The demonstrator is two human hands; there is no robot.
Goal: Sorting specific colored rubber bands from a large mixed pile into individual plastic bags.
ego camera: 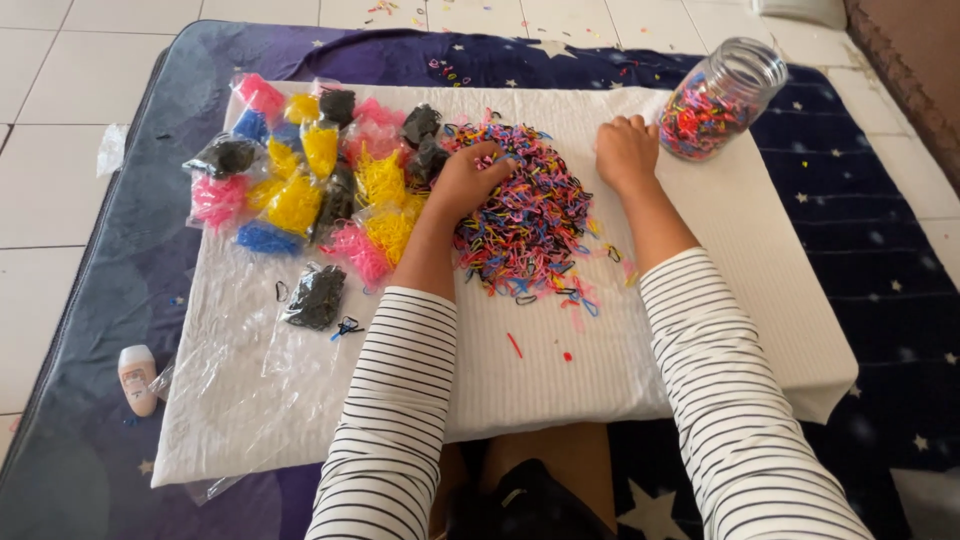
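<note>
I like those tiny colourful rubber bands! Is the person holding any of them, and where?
Cannot be told. The left hand rests fingers-down in the pile of rubber bands; the right hand lies curled at its edge, palms hidden.

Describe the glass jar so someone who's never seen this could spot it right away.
Start at the white board on the starry blue mat and go to its far right corner, just beyond the right hand. The glass jar is there, tilted, partly filled with mixed-colour bands, the only rigid container; everything else is bagged or loose.

bright daylight | soft shadows; no glare | sharp; slight wide-angle distortion at edges
</note>
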